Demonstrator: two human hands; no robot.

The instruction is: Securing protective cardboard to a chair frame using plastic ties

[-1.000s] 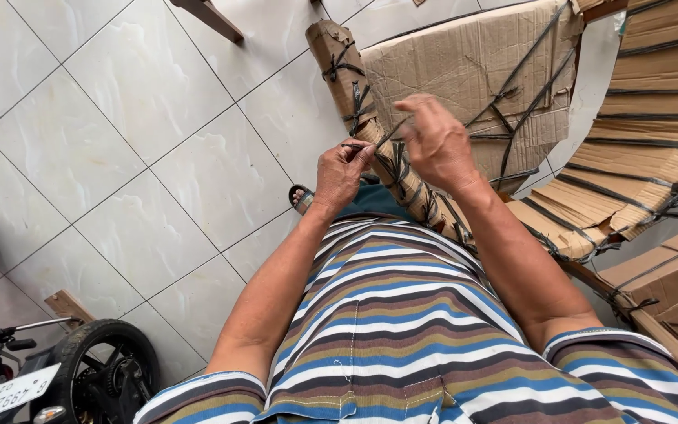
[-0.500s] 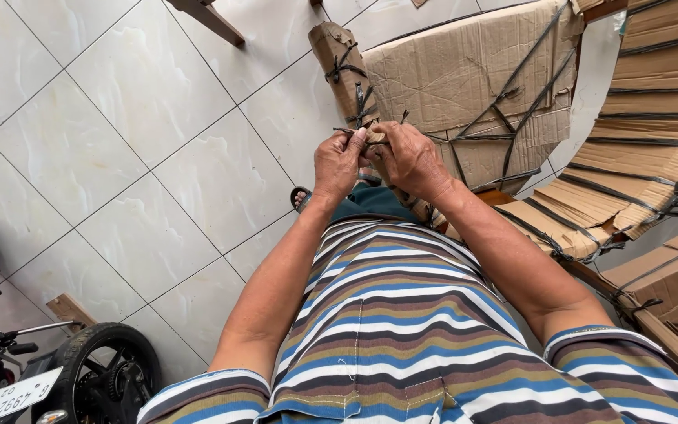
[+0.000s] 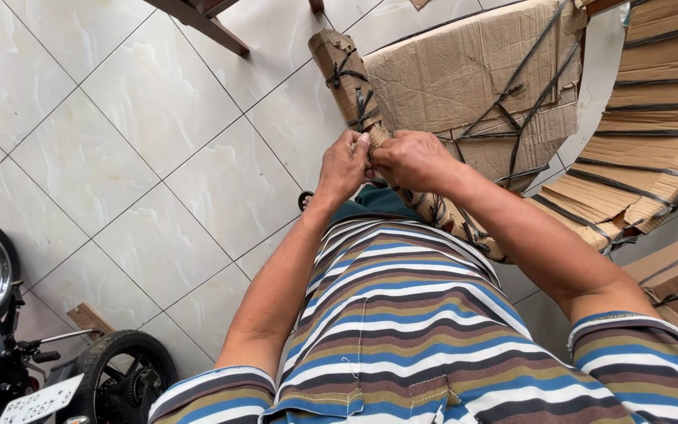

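Observation:
A long piece wrapped in brown cardboard (image 3: 347, 74) and bound with black straps (image 3: 355, 102) slants from the upper middle of the view down toward my body. My left hand (image 3: 344, 166) and my right hand (image 3: 413, 161) meet on it, fingertips pinched together on its wrapping. What exactly sits between the fingers is hidden; it looks like a strap. My striped shirt fills the lower half of the view.
More cardboard-wrapped, strapped parts lie behind (image 3: 480, 71) and at the right (image 3: 653, 149). White floor tiles (image 3: 135, 165) spread to the left. A small motorcycle (image 3: 9, 361) stands at the lower left. A wooden bar (image 3: 198, 20) crosses the top.
My hands, apart and pulling a strap a second ago, have come together and sunk slightly onto the wrapped piece. The view has shifted a little.

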